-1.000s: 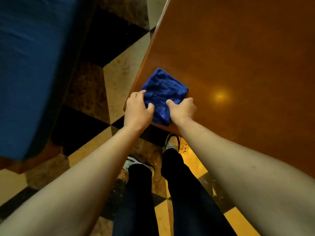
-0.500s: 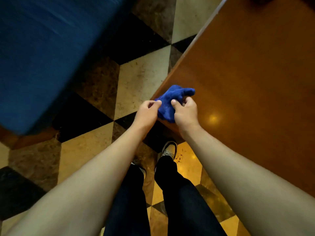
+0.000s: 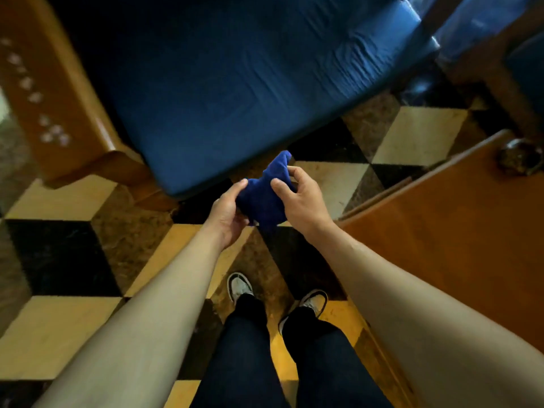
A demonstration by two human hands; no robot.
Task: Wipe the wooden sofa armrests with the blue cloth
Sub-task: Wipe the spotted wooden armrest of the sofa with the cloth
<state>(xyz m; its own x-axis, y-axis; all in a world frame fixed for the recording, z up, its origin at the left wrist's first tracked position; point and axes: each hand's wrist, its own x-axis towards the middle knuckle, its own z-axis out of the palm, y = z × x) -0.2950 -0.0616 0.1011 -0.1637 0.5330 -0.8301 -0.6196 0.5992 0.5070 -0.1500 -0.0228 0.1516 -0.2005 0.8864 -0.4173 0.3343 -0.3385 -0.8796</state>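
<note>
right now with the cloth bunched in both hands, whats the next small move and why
Probably carry the blue cloth forward and to the left, toward the wooden armrest beside the blue seat cushion. Both the left hand and the right hand hold the cloth in mid-air above the checkered floor, touching no wood yet, and that armrest looks like the nearest one in view.

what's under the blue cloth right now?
Nothing supports the bunched blue cloth: the left hand and right hand hold it in the air above the checkered tile floor. The tiles directly beneath it are covered.
</note>
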